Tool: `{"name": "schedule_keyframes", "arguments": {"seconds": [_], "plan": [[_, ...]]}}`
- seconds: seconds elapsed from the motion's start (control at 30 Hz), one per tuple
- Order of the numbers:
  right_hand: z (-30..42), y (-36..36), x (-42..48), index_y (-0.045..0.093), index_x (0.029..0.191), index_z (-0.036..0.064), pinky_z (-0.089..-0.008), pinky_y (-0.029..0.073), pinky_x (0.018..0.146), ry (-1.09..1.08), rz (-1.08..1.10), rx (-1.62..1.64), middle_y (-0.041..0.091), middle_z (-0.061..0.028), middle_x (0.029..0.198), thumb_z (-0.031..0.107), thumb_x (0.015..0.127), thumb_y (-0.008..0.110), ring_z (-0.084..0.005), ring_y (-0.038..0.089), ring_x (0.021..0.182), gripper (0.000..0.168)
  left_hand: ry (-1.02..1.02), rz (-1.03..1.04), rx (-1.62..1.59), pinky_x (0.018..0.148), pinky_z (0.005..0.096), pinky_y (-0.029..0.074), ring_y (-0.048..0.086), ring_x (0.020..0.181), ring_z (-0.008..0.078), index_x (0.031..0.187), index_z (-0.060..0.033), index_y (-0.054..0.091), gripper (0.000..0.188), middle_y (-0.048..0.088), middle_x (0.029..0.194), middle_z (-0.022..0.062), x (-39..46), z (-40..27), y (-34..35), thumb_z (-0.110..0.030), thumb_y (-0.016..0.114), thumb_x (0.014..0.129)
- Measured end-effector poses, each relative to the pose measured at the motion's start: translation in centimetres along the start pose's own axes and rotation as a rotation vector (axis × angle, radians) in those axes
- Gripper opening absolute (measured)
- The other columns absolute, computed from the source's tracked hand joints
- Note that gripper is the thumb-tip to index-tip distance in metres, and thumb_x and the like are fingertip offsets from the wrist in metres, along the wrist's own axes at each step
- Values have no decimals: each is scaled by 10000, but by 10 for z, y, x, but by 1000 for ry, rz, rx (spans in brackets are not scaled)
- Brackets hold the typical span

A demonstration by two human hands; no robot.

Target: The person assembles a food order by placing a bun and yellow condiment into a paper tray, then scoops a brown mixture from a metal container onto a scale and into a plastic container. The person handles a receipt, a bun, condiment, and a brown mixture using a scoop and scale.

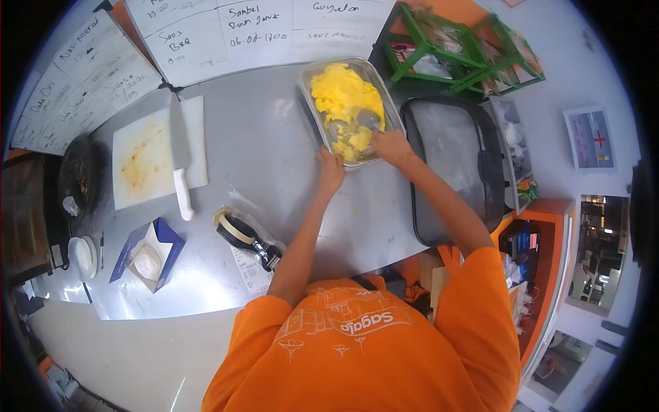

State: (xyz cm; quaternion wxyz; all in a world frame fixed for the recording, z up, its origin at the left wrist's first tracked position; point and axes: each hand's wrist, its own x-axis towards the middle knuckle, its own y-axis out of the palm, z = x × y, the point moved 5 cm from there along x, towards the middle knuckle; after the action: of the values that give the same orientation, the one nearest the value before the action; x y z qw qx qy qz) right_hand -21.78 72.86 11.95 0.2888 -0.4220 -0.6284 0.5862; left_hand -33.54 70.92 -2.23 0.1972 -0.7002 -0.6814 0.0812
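Note:
A rectangular metal tray (311,98) stands at the back of the steel table, with a soft yellow food mass (346,92) spread over its far part and patches along the near part. My left hand (331,169) grips the tray's near left corner. In my right hand (392,148), above the near right edge, is a utensil whose rounded grey metal head (367,119) rests in the yellow food. Its handle is mostly hidden by the fingers.
On the left lie a white cutting board (146,154), a kitchen knife (179,139), a tape dispenser (239,229) and an open blue-white box (154,257). To the right are a black lidded container (455,170) and green plastic racks (437,67). Whiteboards with writing (257,31) stand behind.

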Motion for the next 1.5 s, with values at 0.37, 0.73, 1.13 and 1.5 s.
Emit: {"name": "schedule_keyframes", "arguments": {"seconds": [0.37, 0.73, 1.13, 1.5], "plan": [[19, 22, -14, 557, 800, -22, -417, 478, 608, -113, 318, 286, 587, -210, 740, 47, 737, 448, -334, 599, 711, 144, -290, -7, -257, 729, 407, 454, 439, 946, 409, 1228, 100, 220, 469, 331, 1079, 280, -10, -37, -13, -191, 373, 893], [-20, 33, 3, 479, 679, 54, -248, 286, 396, -146, 503, 1216, 405, 10, 572, 245, 872, 474, -74, 360, 457, 272, -239, -202, -4, 770, 389, 423, 447, 955, 364, 1243, 75, 255, 506, 345, 1107, 242, -8, -41, -18, -302, 326, 913], [-56, 75, 7, 476, 730, 83, -156, 178, 324, 192, 999, 1696, 342, 75, 562, 222, 871, 502, 5, 237, 376, 200, -414, -348, -183, 479, 259, 481, 489, 845, 239, 1236, -8, 326, 527, 346, 1048, 171, -23, -1, 8, -407, 349, 892], [-101, 30, 17, 492, 694, 28, -180, 156, 301, 94, 1108, 1536, 269, 100, 438, 228, 835, 542, 4, 234, 326, 250, -463, -71, -33, 508, 262, 465, 513, 708, 185, 1279, -49, 304, 542, 362, 1034, 155, -36, 11, -5, -372, 439, 865]]}}
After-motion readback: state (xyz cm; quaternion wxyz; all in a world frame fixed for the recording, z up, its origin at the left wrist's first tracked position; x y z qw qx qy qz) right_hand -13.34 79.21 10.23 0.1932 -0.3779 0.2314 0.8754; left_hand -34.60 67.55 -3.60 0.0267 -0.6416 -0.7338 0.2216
